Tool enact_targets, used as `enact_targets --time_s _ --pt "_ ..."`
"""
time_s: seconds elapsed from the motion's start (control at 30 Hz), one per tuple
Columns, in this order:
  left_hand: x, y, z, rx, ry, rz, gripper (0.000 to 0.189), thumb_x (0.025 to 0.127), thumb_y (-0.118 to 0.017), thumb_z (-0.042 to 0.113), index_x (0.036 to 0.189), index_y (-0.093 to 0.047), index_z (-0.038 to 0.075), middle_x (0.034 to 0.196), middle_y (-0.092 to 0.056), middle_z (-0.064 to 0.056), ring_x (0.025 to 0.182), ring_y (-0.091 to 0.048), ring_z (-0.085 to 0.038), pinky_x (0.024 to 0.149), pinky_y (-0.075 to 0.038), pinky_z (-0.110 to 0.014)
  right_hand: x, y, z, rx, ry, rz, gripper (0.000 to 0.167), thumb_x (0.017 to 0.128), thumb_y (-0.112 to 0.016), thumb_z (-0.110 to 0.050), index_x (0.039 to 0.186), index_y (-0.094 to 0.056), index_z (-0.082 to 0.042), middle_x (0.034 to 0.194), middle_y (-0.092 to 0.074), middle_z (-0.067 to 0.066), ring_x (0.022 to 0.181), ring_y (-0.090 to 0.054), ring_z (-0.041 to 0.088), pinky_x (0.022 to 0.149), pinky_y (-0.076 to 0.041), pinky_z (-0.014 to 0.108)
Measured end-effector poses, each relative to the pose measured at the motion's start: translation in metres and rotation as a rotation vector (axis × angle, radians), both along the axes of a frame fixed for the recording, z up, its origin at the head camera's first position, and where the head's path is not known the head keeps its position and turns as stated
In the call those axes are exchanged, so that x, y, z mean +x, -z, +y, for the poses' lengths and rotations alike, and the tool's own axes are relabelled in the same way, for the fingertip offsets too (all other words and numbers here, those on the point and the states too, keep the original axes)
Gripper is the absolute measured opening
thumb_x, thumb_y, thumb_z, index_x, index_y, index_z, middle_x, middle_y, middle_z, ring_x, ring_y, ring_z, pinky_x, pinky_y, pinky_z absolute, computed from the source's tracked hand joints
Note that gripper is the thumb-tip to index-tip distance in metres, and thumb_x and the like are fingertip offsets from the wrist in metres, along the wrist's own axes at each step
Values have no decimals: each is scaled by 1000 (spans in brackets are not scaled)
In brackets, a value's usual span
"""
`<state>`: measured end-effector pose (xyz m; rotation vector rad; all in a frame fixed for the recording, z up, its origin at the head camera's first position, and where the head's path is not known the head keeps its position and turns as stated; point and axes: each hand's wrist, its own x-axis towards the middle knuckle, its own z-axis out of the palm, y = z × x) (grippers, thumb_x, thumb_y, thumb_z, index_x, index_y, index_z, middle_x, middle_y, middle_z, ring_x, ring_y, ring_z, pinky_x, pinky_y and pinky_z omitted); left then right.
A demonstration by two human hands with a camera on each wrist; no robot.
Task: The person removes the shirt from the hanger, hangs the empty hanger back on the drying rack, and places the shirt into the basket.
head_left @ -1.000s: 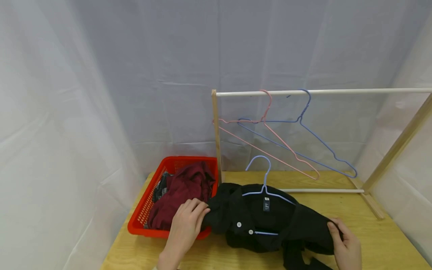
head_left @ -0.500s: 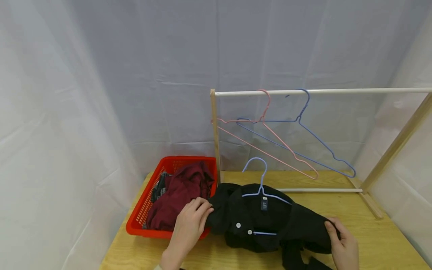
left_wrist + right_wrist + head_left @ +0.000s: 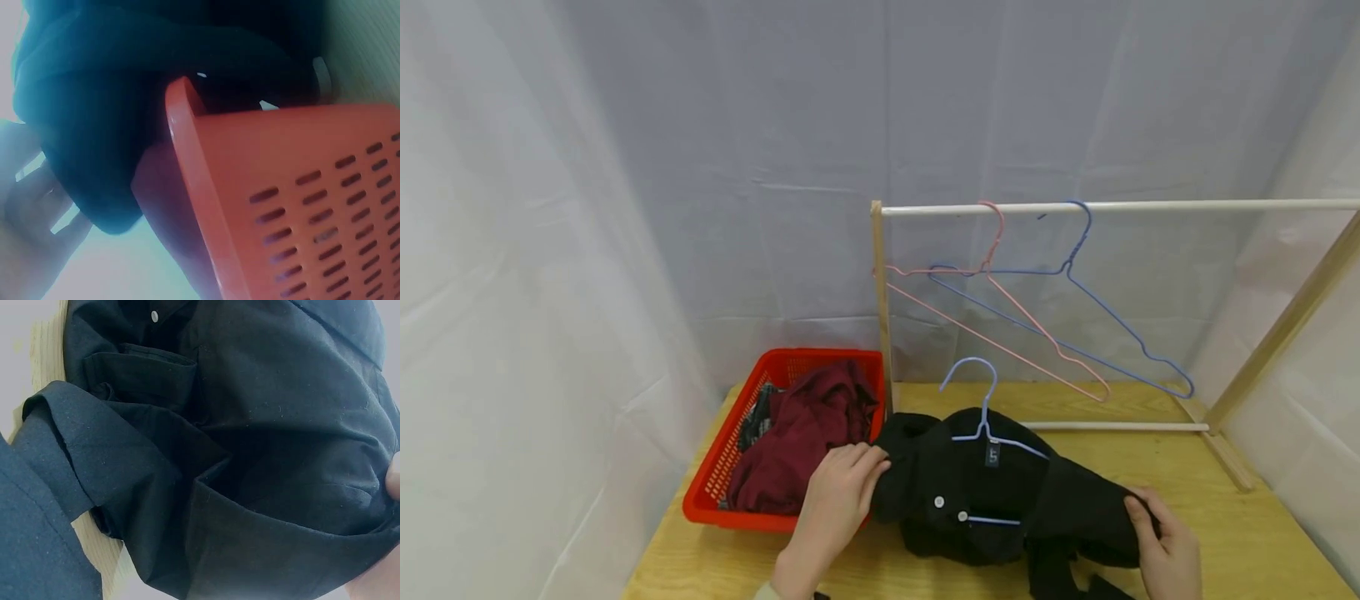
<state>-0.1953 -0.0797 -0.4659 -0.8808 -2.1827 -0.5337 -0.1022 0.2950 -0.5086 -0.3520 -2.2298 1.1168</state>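
Note:
A black button shirt [image 3: 992,492] with white buttons lies across the front of the table, with a light blue hanger [image 3: 985,408] inside its collar and the hook standing up out of the neck. My left hand [image 3: 842,492] pinches the shirt's left-hand part beside the basket; in the left wrist view the dark cloth [image 3: 106,125] bulges over by the basket rim. On the other side, my right hand [image 3: 1168,542] grips the opposite sleeve, thumb on top. The right wrist view shows the sleeve's folds [image 3: 281,481] and the thumb [image 3: 394,478] at its edge.
A red basket [image 3: 700,500] holding maroon [image 3: 797,433] and dark garments stands at left. Behind the shirt rises a wooden rack with a white rail [image 3: 1187,205], where a pink hanger [image 3: 1037,329] and a blue hanger [image 3: 1120,321] hang. White curtains surround the table.
My left hand has moved a little to the right with the cloth, and the light blue hanger has sunk slightly into the collar. My right hand keeps its grip at nearly the same spot.

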Motion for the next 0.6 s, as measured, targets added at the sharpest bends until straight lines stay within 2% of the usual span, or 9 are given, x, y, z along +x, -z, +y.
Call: enact_targets --time_s 0.2,0.37,0.5,0.6 --pt "0 -2 12 -4 11 15 6 98 -68 20 95 -71 15 84 -65 5 78 -62 -12 79 -52 -31 0 0 -1 2 2 23 16 102 -60 -9 107 -72 0 92 -52 -38 83 -44 -28 74 -38 3" --pt "-1 -3 20 -2 26 26 8 99 -66 20 95 -70 14 84 -64 4 78 -63 -14 78 -52 -30 0 0 -5 -9 -1 51 14 101 -61 -5 106 -72 3 93 -50 -40 85 -44 -29 77 -37 2" --pt "-2 -5 25 5 30 43 2 95 -71 15 95 -71 13 84 -65 3 79 -63 -14 77 -53 -31 1 0 -8 5 4 48 13 100 -62 -5 105 -72 2 93 -50 -39 84 -43 -29 76 -38 2" --pt "-3 -6 28 9 34 47 6 91 -76 13 95 -71 14 85 -66 4 79 -64 -14 76 -53 -31 2 0 -8 -11 -1 35 15 101 -61 -7 106 -72 2 94 -52 -38 85 -43 -29 77 -37 2"
